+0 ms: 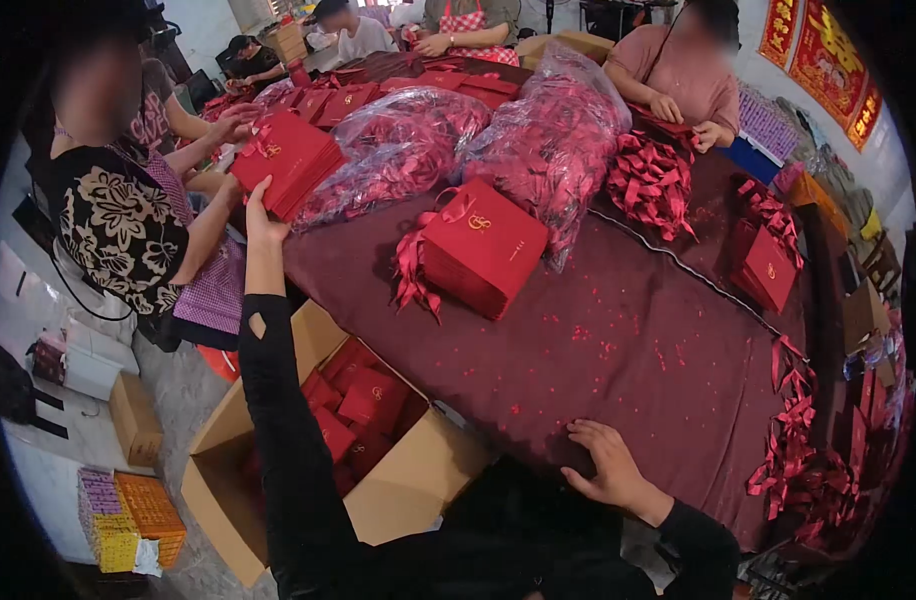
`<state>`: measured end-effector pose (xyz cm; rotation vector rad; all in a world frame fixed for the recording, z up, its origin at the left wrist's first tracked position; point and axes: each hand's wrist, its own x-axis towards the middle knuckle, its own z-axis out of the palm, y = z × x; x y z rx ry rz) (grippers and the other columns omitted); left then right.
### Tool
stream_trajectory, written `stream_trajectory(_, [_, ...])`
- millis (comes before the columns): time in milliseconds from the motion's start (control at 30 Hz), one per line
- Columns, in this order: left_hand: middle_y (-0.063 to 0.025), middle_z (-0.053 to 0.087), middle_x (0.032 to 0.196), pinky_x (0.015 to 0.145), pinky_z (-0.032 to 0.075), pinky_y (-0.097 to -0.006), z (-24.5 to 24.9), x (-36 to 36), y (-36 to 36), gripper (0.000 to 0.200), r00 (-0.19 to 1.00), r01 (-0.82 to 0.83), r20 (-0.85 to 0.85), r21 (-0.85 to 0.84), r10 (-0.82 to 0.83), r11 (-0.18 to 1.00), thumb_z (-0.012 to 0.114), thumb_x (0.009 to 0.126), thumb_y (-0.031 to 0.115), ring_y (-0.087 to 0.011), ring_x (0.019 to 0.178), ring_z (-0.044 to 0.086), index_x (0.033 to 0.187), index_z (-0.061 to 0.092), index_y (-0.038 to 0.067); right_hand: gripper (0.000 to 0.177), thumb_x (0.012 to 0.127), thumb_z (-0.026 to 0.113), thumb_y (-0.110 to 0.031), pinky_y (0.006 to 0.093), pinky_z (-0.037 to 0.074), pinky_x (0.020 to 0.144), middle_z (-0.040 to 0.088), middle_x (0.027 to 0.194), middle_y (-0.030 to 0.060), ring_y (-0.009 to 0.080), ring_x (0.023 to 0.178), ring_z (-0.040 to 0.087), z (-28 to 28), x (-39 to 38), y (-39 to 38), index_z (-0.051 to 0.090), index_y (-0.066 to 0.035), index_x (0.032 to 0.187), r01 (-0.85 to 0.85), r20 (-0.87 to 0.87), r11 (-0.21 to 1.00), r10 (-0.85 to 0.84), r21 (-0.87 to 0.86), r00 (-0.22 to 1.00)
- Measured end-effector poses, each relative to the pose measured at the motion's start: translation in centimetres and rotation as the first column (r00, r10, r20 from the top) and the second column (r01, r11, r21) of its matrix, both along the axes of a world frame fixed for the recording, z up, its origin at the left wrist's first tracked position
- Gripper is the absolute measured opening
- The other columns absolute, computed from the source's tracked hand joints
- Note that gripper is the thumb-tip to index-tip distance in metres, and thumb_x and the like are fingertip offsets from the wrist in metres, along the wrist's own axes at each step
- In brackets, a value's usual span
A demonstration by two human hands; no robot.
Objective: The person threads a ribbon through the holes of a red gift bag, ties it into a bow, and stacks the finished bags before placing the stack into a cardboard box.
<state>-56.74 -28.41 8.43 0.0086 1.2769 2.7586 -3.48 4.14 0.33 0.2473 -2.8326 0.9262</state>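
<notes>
Was packing workshop: long table (pixel 628 340) under maroon cloth, stacked red gift bags (pixel 483 250), ribbon heaps (pixel 653 180), cardboard cartons (pixel 408 490), several workers (pixel 678 75) around it.

Stamped in gold on the front of the red bag (pixel 483 250) in the middle of the worktop (pixel 628 350): a small curled monogram, letters too small to make out, and beside it a faint line of gold print, unreadable. Same gold mark on the stack of red bags (pixel 288 155) at the far left corner, on the single bag (pixel 768 268) near the right edge, and on the flat bags (pixel 373 398) in the cardboard box (pixel 398 490). On the wall, upper right: red banners (pixel 828 60) with large gold Chinese characters, too blurred to read.
</notes>
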Motion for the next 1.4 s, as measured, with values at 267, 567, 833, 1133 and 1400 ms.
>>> stream_trajectory(267, [-0.0134,0.057,0.112,0.084,0.048,-0.0423,-1.2,0.2,-1.0,0.038,0.998,0.023,-0.058,0.012,-0.023,1.000,0.059,0.082,0.018,-0.0290,0.101,0.056,0.116,0.049,0.004,0.050,0.074,0.070,-0.021,0.0399,0.037,0.094,0.050,0.118,0.0150,0.0309,0.114,0.045,0.0,-0.3,0.2,0.048,0.000,0.114,-0.009,0.000,1.000,0.009,-0.015,1.000])
stream_trajectory(567, [-0.0259,0.042,0.124,0.097,0.034,-0.0433,1.8,7.7,-1.4,0.086,0.701,0.689,0.162,0.097,-0.694,0.718,0.051,0.075,0.054,-0.0391,0.109,0.044,0.130,0.030,-0.008,0.049,0.076,0.068,-0.022,0.0405,0.036,0.094,0.050,0.117,0.0151,0.0311,0.113,0.046,0.2,0.0,0.3,0.046,-0.001,0.115,0.046,0.018,0.996,-0.045,-0.071,0.999])
stream_trajectory(833, [-0.0137,0.047,0.125,0.101,0.030,-0.0354,-1.4,-0.5,-6.2,0.054,0.924,0.382,-0.060,0.178,-0.377,0.907,0.055,0.081,0.029,-0.0286,0.115,0.042,0.125,0.041,0.000,0.038,0.084,0.062,-0.015,0.0297,0.044,0.085,0.055,0.108,0.0096,0.0149,0.101,0.053,2.0,-7.4,-0.3,0.045,-0.001,0.115,0.174,0.085,0.531,-0.188,-0.829,0.978])
stream_trajectory(1133, [-0.0156,0.042,0.127,0.098,0.033,-0.0376,-2.1,0.3,-4.9,0.064,0.956,-0.062,0.294,0.152,0.015,0.987,0.047,0.084,0.043,-0.0253,0.116,0.041,0.129,0.035,-0.001,0.062,0.080,0.062,-0.044,0.0334,0.041,0.086,0.054,0.114,0.0133,0.0210,0.102,0.053,-0.5,-24.6,1.1,0.047,0.002,0.120,0.544,0.539,0.002,-0.136,-0.839,0.831])
stream_trajectory(1400, [-0.0172,0.032,0.136,0.105,0.023,-0.0354,-2.2,16.7,12.5,0.079,0.936,0.185,-0.132,-0.605,-0.327,0.774,0.054,0.082,0.049,-0.0269,0.125,0.032,0.137,0.024,0.000,0.081,0.069,0.074,-0.040,0.0412,0.037,0.095,0.043,0.128,0.0181,0.0273,0.113,0.047,-3.0,-29.8,-0.5,0.037,0.004,0.127,0.567,0.573,-0.091,-0.206,-0.818,0.793])
